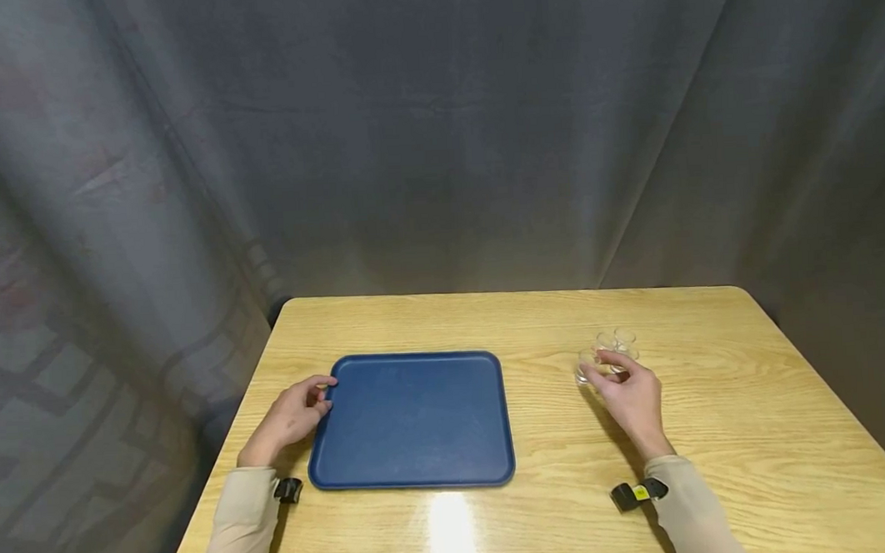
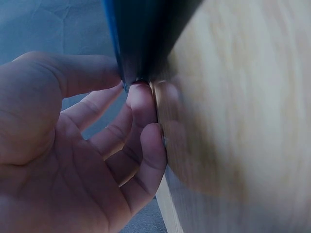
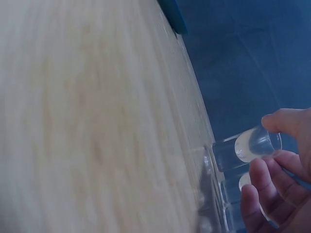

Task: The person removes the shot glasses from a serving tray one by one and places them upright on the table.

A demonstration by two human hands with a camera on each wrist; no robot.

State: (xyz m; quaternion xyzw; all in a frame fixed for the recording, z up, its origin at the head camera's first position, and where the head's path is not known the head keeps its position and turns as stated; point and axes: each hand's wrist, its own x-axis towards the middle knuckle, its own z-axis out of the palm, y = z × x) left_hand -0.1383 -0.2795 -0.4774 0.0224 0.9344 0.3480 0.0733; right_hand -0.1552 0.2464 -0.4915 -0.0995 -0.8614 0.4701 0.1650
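Two hands rest on the table (image 1: 545,513), mine. My left hand (image 1: 288,418) curls its fingers (image 2: 141,104) round the near-left rim of the blue tray (image 1: 416,420), pinching it. My right hand (image 1: 629,400) closes thumb and fingertips on one small clear glass (image 1: 588,367); beyond it stand more glasses (image 1: 620,342). From that glass, the tray lies leftward, its long axis across me.

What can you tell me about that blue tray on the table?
The blue tray is a flat rectangle with rounded corners and a low raised rim; it looks like matte plastic. It lies level on the wooden table, left of the middle, with nothing on it. The left hand pinches its far left edge with curled fingers.
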